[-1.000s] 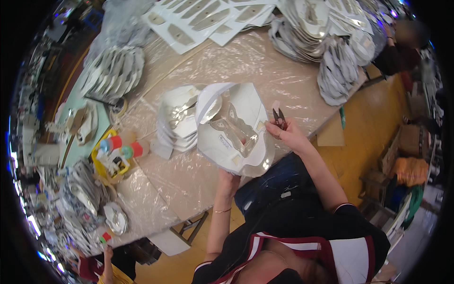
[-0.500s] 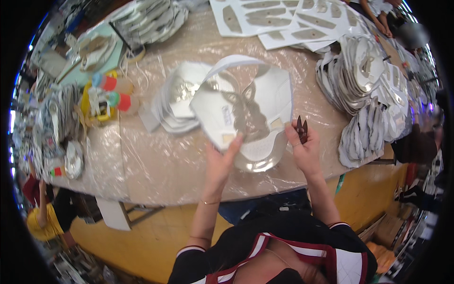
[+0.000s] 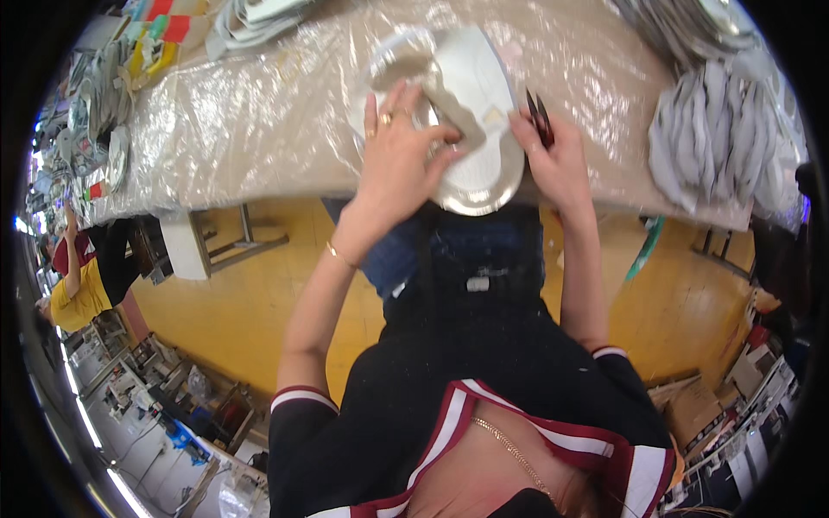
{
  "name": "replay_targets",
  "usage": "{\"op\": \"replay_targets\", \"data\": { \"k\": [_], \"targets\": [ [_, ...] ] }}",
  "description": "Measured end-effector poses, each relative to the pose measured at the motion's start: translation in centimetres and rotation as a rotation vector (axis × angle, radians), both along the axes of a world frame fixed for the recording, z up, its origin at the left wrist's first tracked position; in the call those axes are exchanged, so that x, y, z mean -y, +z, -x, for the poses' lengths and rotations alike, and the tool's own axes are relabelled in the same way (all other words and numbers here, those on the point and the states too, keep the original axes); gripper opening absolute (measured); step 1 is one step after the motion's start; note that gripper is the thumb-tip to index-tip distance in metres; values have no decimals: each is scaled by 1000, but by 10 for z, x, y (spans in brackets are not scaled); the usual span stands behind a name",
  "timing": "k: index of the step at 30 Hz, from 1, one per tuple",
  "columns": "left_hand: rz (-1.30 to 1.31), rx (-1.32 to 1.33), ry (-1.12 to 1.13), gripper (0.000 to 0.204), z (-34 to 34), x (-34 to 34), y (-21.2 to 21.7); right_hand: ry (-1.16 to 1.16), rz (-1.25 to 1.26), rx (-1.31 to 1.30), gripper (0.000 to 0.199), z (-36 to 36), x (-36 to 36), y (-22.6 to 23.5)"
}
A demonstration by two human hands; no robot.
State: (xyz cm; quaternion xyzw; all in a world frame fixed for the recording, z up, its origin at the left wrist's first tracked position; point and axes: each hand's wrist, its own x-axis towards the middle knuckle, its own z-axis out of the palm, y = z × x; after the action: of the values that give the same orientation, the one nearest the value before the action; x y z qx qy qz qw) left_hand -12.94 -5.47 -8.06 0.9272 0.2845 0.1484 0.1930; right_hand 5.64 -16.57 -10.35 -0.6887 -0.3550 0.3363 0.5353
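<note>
A white shoe upper [image 3: 471, 73] with beige and shiny silver parts lies near the front edge of the table, its silver rounded end toward me. My left hand [image 3: 401, 151] reaches over its left half. The thumb and index finger come together at a beige flap in the middle; the other fingers rest on the upper and hide part of it. My right hand [image 3: 557, 160] pinches the upper's right edge between thumb and finger. Tucked in that same hand is a pair of dark red thread snips [image 3: 541, 119], blades pointing away from me.
Clear plastic sheeting [image 3: 259, 142] covers the table. A stack of grey-white pieces [image 3: 712, 134] stands at the right, with another pile [image 3: 691, 30] behind it. More white pieces [image 3: 259, 22] lie at the far left. A person in yellow [image 3: 82, 298] is at the left.
The shoe upper has been lowered and brought closer to me. My left hand has moved from its near edge onto its middle. My right hand keeps the right edge and the thread snips.
</note>
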Motion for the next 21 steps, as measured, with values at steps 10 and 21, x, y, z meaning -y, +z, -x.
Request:
{"op": "replay_targets", "data": {
  "k": [10, 21],
  "targets": [
    [223, 298, 111, 10, -5, 11, -24, -53, -41, 131, 31, 0, -7, -18],
    [28, 210, 80, 14, 0, 9, -40, -203, -48, 288, 31, 16, -12, -18]
  ]
}}
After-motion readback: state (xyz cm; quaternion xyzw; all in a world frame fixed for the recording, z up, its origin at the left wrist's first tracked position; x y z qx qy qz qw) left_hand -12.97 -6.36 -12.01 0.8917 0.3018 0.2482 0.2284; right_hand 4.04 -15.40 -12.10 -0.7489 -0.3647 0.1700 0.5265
